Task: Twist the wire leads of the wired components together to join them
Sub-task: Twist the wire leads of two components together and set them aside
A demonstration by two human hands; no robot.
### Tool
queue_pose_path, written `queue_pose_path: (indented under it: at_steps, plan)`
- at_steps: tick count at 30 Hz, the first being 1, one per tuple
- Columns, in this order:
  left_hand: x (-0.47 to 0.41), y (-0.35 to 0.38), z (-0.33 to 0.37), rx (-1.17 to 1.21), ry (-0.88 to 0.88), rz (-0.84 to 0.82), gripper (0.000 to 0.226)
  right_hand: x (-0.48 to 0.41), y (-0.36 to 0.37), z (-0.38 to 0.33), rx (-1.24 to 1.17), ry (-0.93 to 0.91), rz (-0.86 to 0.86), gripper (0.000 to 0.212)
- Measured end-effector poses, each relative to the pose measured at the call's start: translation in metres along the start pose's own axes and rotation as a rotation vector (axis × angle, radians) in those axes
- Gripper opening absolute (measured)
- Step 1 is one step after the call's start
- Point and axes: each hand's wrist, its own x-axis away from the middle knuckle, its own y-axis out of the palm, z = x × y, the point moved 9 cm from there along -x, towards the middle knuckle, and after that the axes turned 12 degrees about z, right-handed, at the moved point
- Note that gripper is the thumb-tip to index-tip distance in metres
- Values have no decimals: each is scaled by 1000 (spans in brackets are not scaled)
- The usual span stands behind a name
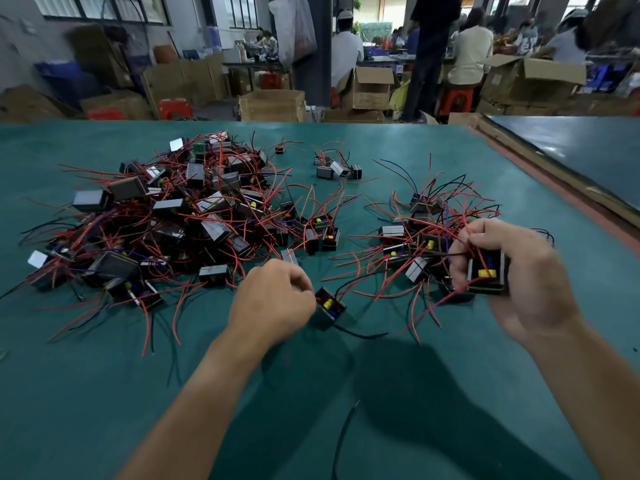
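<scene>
My left hand (273, 299) has curled fingers beside a small black box component (330, 306) with a yellow part and black and red leads; it seems to pinch the box's edge or a lead, the contact hidden by my fingers. My right hand (512, 271) grips another black box component (486, 273) with a yellow part inside, and its thumb and fingers pinch red wire leads (471, 247) above it. A big heap of such components (166, 220) lies at the left. A smaller heap (419, 237) lies just left of my right hand.
The green table mat (138, 393) reaches a brown edge strip (561, 188) on the right. A loose black wire (343, 438) lies near the front. A few components (337, 168) sit apart at the back. Cardboard boxes (273, 105) and seated people are beyond the table.
</scene>
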Motion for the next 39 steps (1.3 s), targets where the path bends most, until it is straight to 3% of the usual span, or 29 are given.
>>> queue_pose_path:
  at_steps: [7, 13, 20, 25, 32, 36, 39]
  plan:
    - [3, 14, -11, -128, -50, -135, 16, 9, 14, 7, -403, 289, -204, 12]
    - [8, 21, -8, -111, -38, -234, 23, 4, 7, 7, -473, 290, -156, 11]
    - [6, 15, -9, -136, -24, -188, 13, -11, -10, 6, -571, 292, -81, 12]
    - [7, 14, -4, -66, -7, -190, 12, -9, -6, 9, -353, 267, -158, 7]
    - [9, 11, 8, 90, 20, -118, 11, 26, 34, 44, 62, 363, -504, 36]
    - [12, 10, 17, 60, 89, -37, 8, 34, 38, 55, 423, 235, -570, 42]
    - [15, 16, 23, 33, 166, -37, 22, 31, 36, 54, 557, 149, -525, 34]
